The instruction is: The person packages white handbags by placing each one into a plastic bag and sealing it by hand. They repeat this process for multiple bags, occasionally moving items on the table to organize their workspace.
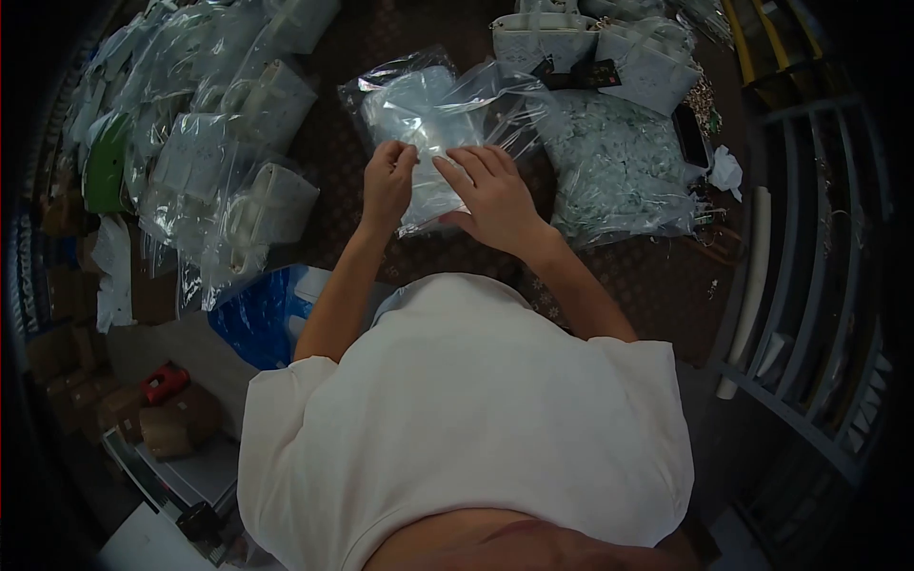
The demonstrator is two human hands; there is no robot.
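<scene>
In front of me on the dark patterned table lies a clear plastic bag (pixel 411 103), or several in a stack, with a crinkled, shiny surface. Whether anything pale lies inside is hard to make out. My left hand (pixel 388 186) is closed at the bag's left side, thumb and fingers pinched together on the plastic. Across the near right part, my right hand (pixel 495 200) rests with its fingers stretched out and apart, palm down. To its right sits a large clear sack (pixel 619 167) full of small, pale greenish packets.
White handbags (pixel 271 214) wrapped in clear plastic crowd the left side. More white handbags (pixel 543 40) stand at the back right, near a dark phone-like object (pixel 691 138). A grey metal rack (pixel 809 247) borders the right. A blue plastic bag (pixel 257 319) hangs low left.
</scene>
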